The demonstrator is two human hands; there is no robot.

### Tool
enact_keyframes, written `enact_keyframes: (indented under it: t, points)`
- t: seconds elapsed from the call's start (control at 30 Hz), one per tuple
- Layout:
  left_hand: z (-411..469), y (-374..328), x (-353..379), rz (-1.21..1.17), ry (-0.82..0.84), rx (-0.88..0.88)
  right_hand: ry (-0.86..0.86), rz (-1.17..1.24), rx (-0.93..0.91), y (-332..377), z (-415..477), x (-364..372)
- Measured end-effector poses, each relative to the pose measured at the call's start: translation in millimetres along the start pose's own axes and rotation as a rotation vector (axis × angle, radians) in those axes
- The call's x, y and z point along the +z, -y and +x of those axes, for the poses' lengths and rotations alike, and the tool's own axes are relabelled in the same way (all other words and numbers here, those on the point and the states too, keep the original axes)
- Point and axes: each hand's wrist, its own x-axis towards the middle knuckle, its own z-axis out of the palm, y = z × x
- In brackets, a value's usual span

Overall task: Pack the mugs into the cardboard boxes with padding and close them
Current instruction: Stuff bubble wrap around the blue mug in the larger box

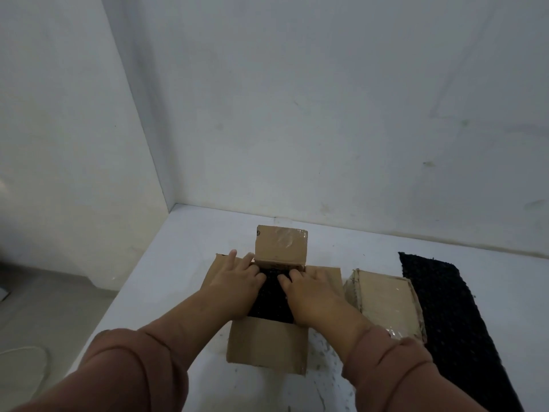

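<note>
Both hands, left (pixel 237 282) and right (pixel 310 291), grip padding (pixel 270 306) (fingers curled) inside box (pixel 267 349).

Both sleeved forearms are being stretched from the near edge toward the far side, converging at the middle. The left hand (pixel 234 282) and the right hand (pixel 312 292) are being held palm-down, side by side, inner fingers being curled into the black padding (pixel 270 301); the left hand's outer fingers are being held straighter.
</note>
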Motion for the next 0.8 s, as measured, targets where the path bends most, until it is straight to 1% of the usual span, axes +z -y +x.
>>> enact_keyframes:
  t: [0.1, 0.2, 0.23, 0.3, 0.33, 0.4, 0.5, 0.63, 0.7, 0.73, 0.8]
  points:
    - [0, 1, 3, -0.060, -0.001, -0.011, -0.015, -0.009, 0.018, -1, -1, 6]
    - [0, -1, 0, -0.076, 0.039, -0.032, 0.026, 0.048, -0.026, -9, -2, 9]
    - [-1, -2, -3, -0.071, 0.064, -0.046, 0.038, 0.102, -0.047, -14, -4, 7]
    - [1, -10, -14, -0.053, 0.088, -0.077, 0.018, 0.326, -0.045, -27, -13, 2]
    - [1, -14, -21, -0.064, 0.069, -0.092, -0.015, 0.452, -0.028, -33, -18, -1]
    - [5, -31, -38, -0.162, -0.011, -0.087, -0.155, 0.621, 0.025, -49, -32, -5]
    - [20, -77, -65, -0.507, -0.134, -0.020, -0.403, 0.768, 0.165, -82, -60, -4]
    - [35, -156, -92, -0.881, -0.187, 0.051, -0.589, 0.972, 0.461, -138, -106, 15]
    - [42, -199, -100, -1.042, -0.164, 0.078, -0.600, 1.044, 0.630, -171, -130, 36]
    - [46, -221, -101, -1.109, -0.124, 0.090, -0.568, 1.072, 0.705, -186, -141, 49]
    - [57, -264, -96, -1.233, -0.026, 0.080, -0.435, 1.077, 0.806, -213, -159, 80]
